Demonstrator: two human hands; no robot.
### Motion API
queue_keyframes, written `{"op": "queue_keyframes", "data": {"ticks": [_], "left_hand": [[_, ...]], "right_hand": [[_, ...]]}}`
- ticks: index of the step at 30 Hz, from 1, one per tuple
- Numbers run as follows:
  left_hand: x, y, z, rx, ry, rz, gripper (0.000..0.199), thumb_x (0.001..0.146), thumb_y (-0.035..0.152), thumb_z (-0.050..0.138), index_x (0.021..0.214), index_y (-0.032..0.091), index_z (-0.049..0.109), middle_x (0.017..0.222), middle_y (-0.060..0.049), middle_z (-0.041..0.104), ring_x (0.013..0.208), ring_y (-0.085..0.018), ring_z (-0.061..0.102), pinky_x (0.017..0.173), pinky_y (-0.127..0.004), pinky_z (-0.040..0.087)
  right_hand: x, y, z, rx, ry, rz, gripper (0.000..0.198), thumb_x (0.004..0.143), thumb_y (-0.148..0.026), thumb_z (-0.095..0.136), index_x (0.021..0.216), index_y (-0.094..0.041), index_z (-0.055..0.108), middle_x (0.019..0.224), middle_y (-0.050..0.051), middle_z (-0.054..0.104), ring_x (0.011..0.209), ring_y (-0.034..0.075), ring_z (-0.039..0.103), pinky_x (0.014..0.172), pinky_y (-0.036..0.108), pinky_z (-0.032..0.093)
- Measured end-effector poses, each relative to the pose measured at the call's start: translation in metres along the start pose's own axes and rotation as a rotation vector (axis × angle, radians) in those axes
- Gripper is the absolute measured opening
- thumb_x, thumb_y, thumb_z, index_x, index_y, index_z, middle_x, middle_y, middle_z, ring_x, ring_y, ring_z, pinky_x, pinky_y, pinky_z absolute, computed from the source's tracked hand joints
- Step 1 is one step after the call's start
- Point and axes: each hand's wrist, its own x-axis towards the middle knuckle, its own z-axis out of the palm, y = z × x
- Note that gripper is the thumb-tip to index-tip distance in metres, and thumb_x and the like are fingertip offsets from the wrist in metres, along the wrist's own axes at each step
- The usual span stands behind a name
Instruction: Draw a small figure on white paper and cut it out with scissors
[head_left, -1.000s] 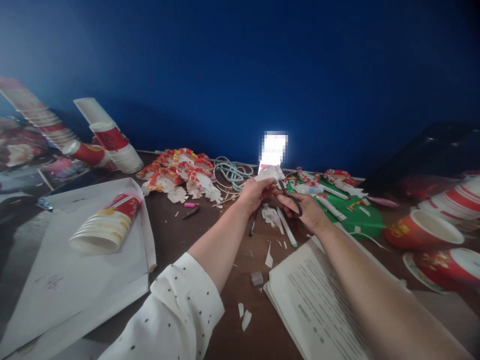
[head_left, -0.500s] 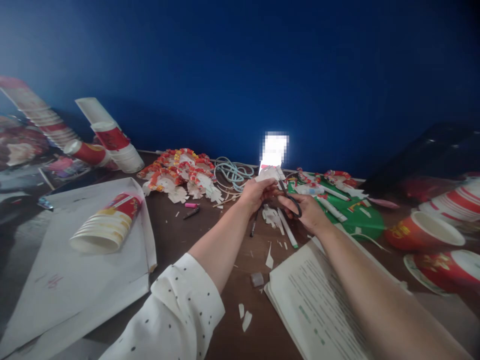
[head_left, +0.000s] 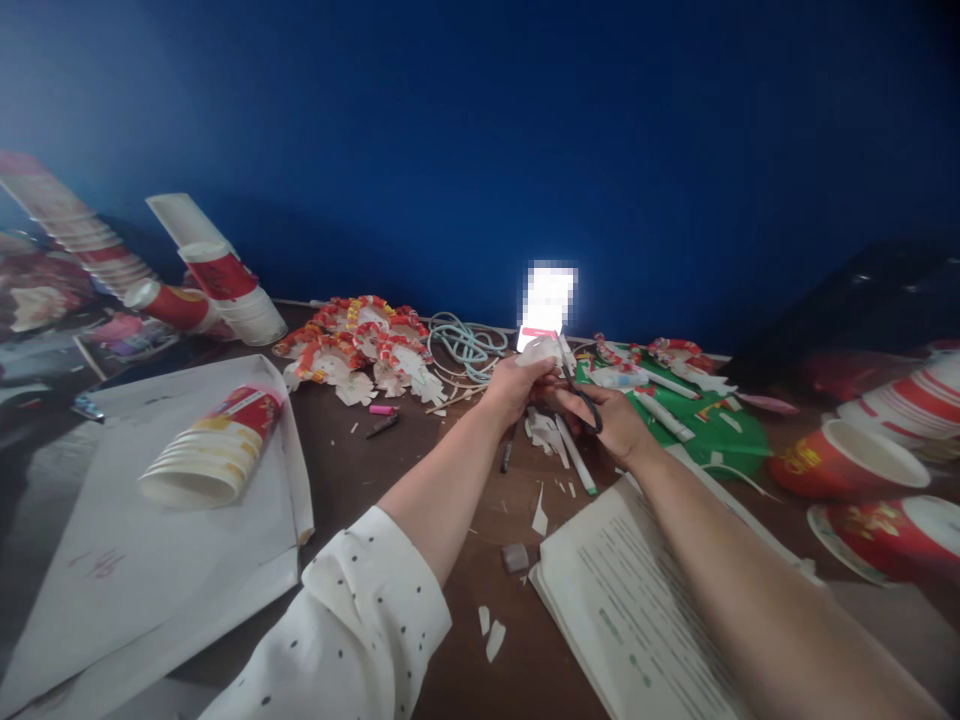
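Observation:
My left hand (head_left: 517, 387) is closed on a piece of white paper (head_left: 537, 350), thumb on top. Around the black handle of a pair of scissors (head_left: 591, 402) wrap the fingers of my right hand (head_left: 611, 420). The scissor blades point up and away, right beside the paper; whether they are apart I cannot tell. My two hands are close together over the table. Below them lie white paper scraps (head_left: 544, 435) and a white marker with a green end (head_left: 576, 458). A bright phone-like screen (head_left: 549, 298) stands behind the paper.
At left, paper cups (head_left: 214, 450) lie on a white folder (head_left: 172, 590). Red-and-white paper cutouts (head_left: 364, 350) and a pale blue cord (head_left: 466, 345) lie at the back. Printed sheets (head_left: 637, 600), a green disc (head_left: 739, 450) and red cups (head_left: 847, 460) occupy the right.
My left hand has shifted slightly right, and the white paper has tilted and dropped a little. The fingers of my right hand have come closer to my left hand.

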Motion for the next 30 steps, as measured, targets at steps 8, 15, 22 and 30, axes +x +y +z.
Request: {"op": "queue_keyframes", "data": {"ticks": [8, 15, 22, 30], "left_hand": [[0.0038, -0.0024, -0.0016, 0.057, -0.039, 0.044, 0.009, 0.073, 0.012, 0.073, 0.073, 0.009, 0.064, 0.063, -0.004, 0.066, 0.051, -0.008, 0.057, 0.048, -0.019, 0.044], [0.0018, -0.0008, -0.0003, 0.055, -0.029, 0.043, 0.008, 0.074, 0.011, 0.072, 0.073, 0.009, 0.064, 0.063, -0.004, 0.066, 0.05, -0.008, 0.056, 0.048, -0.019, 0.045], [0.0021, -0.0013, -0.0008, 0.042, -0.038, 0.048, 0.008, 0.074, 0.011, 0.072, 0.074, 0.009, 0.064, 0.062, -0.003, 0.066, 0.048, -0.006, 0.055, 0.046, -0.016, 0.045], [0.0036, -0.0022, -0.0021, 0.036, -0.046, 0.053, 0.007, 0.075, 0.011, 0.071, 0.075, 0.009, 0.064, 0.064, -0.004, 0.066, 0.048, -0.006, 0.054, 0.045, -0.016, 0.045]], "right_hand": [[0.0008, 0.0023, -0.001, 0.019, -0.005, -0.012, 0.043, 0.075, -0.061, 0.067, 0.061, -0.021, 0.06, 0.056, -0.001, 0.053, 0.052, 0.013, 0.047, 0.055, 0.029, 0.039], [0.0008, 0.0026, 0.0003, 0.075, -0.008, -0.013, 0.041, 0.074, -0.059, 0.068, 0.064, -0.02, 0.063, 0.056, -0.001, 0.052, 0.052, 0.013, 0.044, 0.052, 0.028, 0.036], [0.0009, 0.0021, 0.0001, 0.041, -0.005, -0.031, 0.042, 0.075, -0.058, 0.068, 0.087, -0.018, 0.073, 0.055, -0.003, 0.05, 0.051, 0.013, 0.044, 0.051, 0.028, 0.034], [0.0032, 0.0061, -0.0014, 0.05, -0.018, -0.023, 0.041, 0.074, -0.055, 0.071, 0.09, -0.018, 0.076, 0.055, -0.003, 0.051, 0.051, 0.012, 0.045, 0.05, 0.028, 0.033]]}}
